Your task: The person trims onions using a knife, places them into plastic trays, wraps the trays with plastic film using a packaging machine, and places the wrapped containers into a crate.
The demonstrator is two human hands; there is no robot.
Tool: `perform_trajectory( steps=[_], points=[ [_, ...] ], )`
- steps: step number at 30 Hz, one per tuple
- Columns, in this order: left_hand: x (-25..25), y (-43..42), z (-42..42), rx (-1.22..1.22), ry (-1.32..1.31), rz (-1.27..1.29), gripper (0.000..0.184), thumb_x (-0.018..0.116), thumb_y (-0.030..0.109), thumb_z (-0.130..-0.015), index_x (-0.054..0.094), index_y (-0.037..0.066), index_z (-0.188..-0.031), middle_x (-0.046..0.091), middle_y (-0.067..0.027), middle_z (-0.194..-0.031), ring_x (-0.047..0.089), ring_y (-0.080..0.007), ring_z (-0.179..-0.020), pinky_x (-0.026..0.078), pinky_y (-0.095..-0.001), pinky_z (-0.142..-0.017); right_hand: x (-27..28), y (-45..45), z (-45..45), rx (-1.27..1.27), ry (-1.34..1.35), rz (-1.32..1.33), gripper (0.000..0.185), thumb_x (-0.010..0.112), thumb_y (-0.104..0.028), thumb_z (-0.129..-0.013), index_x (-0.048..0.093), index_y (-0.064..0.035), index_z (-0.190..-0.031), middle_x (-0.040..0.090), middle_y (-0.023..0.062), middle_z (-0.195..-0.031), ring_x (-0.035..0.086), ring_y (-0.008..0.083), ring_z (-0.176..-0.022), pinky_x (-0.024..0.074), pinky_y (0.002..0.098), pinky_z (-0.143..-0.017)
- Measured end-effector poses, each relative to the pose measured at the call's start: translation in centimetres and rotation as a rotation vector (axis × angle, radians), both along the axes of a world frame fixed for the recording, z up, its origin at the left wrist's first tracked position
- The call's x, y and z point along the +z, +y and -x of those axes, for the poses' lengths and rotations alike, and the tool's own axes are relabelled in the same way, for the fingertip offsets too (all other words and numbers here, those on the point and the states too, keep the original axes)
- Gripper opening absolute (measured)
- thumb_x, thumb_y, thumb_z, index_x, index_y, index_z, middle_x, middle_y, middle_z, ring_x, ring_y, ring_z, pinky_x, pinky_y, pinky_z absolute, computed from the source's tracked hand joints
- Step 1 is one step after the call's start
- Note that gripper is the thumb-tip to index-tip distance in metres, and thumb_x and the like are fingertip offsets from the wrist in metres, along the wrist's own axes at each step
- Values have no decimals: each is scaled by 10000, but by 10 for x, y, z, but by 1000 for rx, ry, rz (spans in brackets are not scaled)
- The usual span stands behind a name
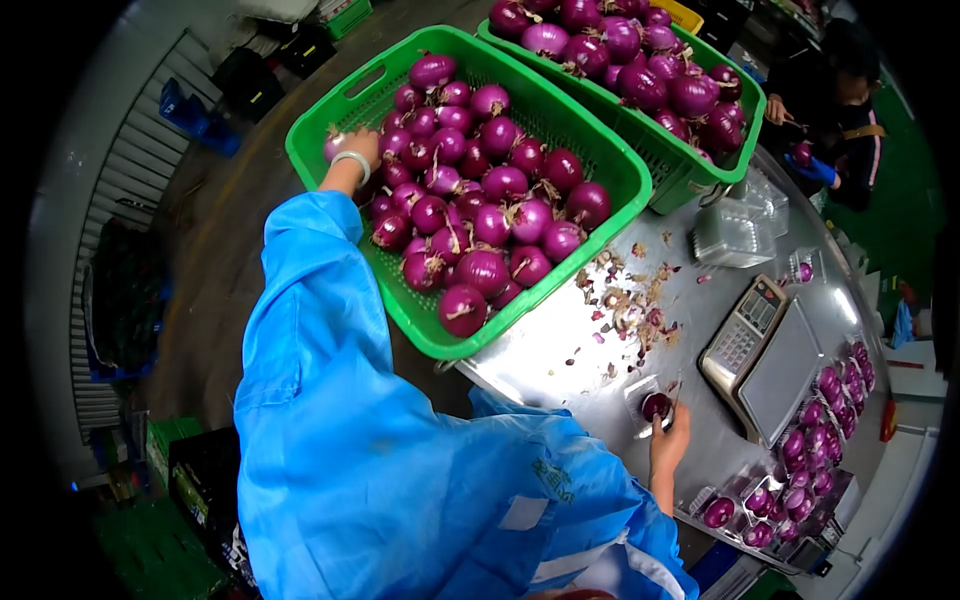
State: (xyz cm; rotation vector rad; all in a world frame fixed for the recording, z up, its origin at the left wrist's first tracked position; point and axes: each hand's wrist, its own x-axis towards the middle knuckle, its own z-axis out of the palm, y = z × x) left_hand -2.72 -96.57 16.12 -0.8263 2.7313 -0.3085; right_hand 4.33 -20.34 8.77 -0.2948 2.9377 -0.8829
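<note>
My left hand (357, 150), with a pale band at its wrist, reaches into a green crate (400, 320) of red onions. Its fingers are closed around a red onion (334, 146) by the crate's far left wall; the hand partly hides it. Over the metal table, my right hand (670, 440) has its fingers on a dark red onion (656, 405) at a small clear plastic tray (637, 396). Something thin sticks out near those fingers, too small to make out. Loose onion skins (630, 310) lie scattered just beyond the tray.
A second green crate (665, 170) heaped with onions stands behind. Right of my right hand are a scale (745, 330) and several packed trays of onions (800, 470). Stacked clear trays (735, 230) sit farther back. Another person (840, 110) works at upper right.
</note>
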Motion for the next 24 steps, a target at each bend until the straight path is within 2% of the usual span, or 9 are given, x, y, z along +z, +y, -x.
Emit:
perform_trajectory(
  steps=[3, 5, 8, 10, 13, 17, 21, 23, 24],
  points=[
    [-28, -13, 13, -1, 4, 50, 443, 647, 158, -860, 573, 93, -1291, 542, -132, -1368, 513, -378, -1236, 457, -470, -1030, 4, -13, -1, 30, -29, 36, 399, 685, 32, -781, 592, -33, -1163, 628, 177, -1150, 616, 397, -1046, 499, 418, -897],
    [-42, -27, 14, -8, 35, 99, 329, 477, 170, -950, 659, 107, -1217, 590, -109, -1332, 515, -368, -1249, 473, -478, -1009, 1, -24, 0, 15, -78, 34, 387, 674, 34, -788, 593, -37, -1159, 627, 181, -1150, 616, 394, -1051, 499, 414, -898],
    [-34, -30, 17, 28, 52, 69, 401, 630, 159, -854, 620, 99, -1251, 597, -131, -1309, 543, -355, -1212, 482, -459, -998, 11, -43, 7, 104, -92, 54, 364, 658, 37, -800, 597, -35, -1151, 629, 180, -1149, 618, 391, -1047, 499, 418, -889],
    [13, 7, 16, 39, 100, 51, 501, 736, 121, -769, 598, 84, -1249, 586, -145, -1305, 554, -349, -1189, 495, -457, -979, 15, -53, 14, 197, -22, 45, 349, 658, 40, -798, 604, -31, -1135, 637, 171, -1139, 631, 383, -1015, 512, 419, -854],
    [44, 34, 6, 1, 567, -316, 557, 773, 116, -752, 555, 55, -1261, 599, -144, -1271, 602, -310, -1123, 516, -421, -931, 26, -70, 28, 258, -42, 110, 357, 670, 48, -798, 615, -37, -1140, 640, 193, -1141, 624, 399, -1037, 506, 426, -876],
    [85, 157, -28, 163, 1083, -1536, 595, 739, 210, -828, 479, 53, -1340, 589, -121, -1247, 585, -237, -1139, 481, -388, -953, 58, -103, 45, 381, 64, 161, 373, 642, 51, -795, 610, -51, -1152, 649, 150, -1125, 655, 366, -969, 545, 416, -779],
    [114, 291, -62, 461, 875, -2346, 645, 733, 302, -818, 454, 43, -1340, 600, -108, -1135, 616, -225, -996, 520, -299, -761, 108, -130, 56, 516, 274, 145, 544, 650, 57, -725, 624, -109, -1242, 665, 122, -1125, 684, 308, -916, 566, 383, -692],
    [92, 330, -76, 225, 609, -2436, 692, 757, 322, -788, 451, 37, -1339, 607, -121, -1113, 591, -201, -833, 466, -271, -647, 128, -136, 56, 536, 441, 188, 560, 657, 16, -726, 636, -129, -1267, 673, 100, -1117, 692, 257, -866, 562, 349, -652],
    [89, 348, -82, 222, 550, -2531, 625, 719, 174, -820, 437, 34, -1360, 605, -147, -1098, 623, -222, -870, 507, -292, -665, 140, -138, 55, 559, 484, 166, 539, 661, -27, -739, 643, -135, -1266, 671, 83, -1116, 683, 224, -826, 554, 334, -627]
  ],
)
